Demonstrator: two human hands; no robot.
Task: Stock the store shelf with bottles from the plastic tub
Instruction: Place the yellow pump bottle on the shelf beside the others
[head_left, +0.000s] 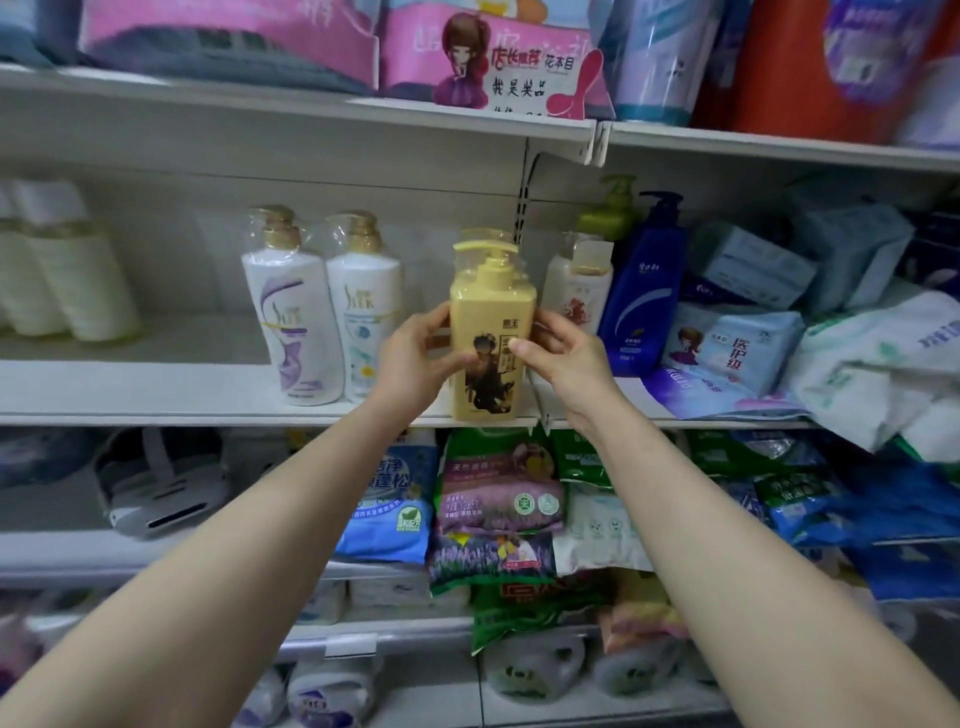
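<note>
Two hands hold one yellow pump bottle (488, 322) at the front lip of the middle shelf (156, 395). The left hand (415, 358) grips the bottle's left side and the right hand (563, 358) grips its right side. Each thumb lies across the printed label and the fingers curl round towards the back. The bottle stands upright, so its long axis is vertical, with the pump head on top under a clear wrap and the label facing the camera. Its base sits level with the shelf's front edge; whether it rests on the board or hangs just above it cannot be told. The bottle lies straight ahead between the two hands, and both forearms reach in about evenly, so neither hand is plainly the nearer. Behind it is an open bay, bounded on the left by a white bottle with blue print (363, 312) and on the right by a small white bottle with a red flower (579, 296). A white bottle with a purple swirl (293, 322) stands further left and a blue bottle (644, 301) further right. The placing step looks nearly complete. The likely remaining move is a short push straight back along the board into that bay, keeping the axis upright so that the tall bottle does not tip against either neighbour. The plastic tub is out of view.
</note>
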